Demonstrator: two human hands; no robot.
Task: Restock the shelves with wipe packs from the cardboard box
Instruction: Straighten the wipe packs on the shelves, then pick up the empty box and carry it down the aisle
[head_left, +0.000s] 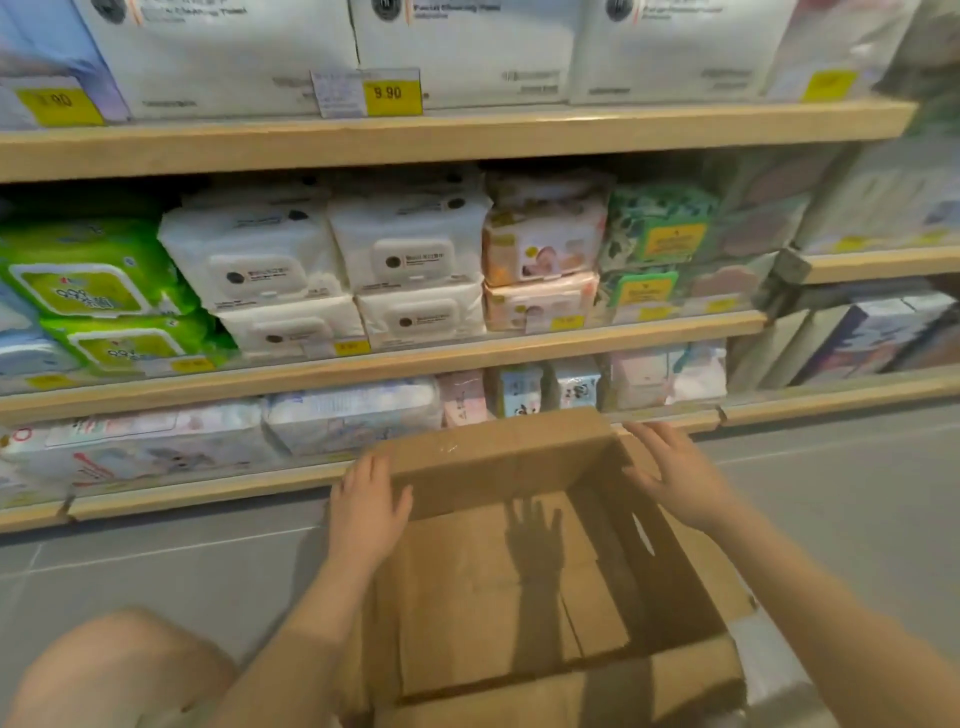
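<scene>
While the open brown cardboard box (524, 566) sits on the grey floor at 6 o'clock, the left hand (366, 506) and right hand (675, 475) rest on its flaps, fingers straight, holding nothing. White wipe packs (332, 265) fill the wooden shelf (395, 358) at 12 o'clock.

Both arms bare, reaching fwd and down, elbows slightly bent. Left hand (366, 512) palm down, fingers straight and close together, pointing fwd, thumb spread off to the right. Right hand (675, 478) angled inward, fingers straight and a bit splayed, pointing up-left, palm facing left. Neither grip holds anything. A bare knee (124, 670) shows at lower left.
</scene>
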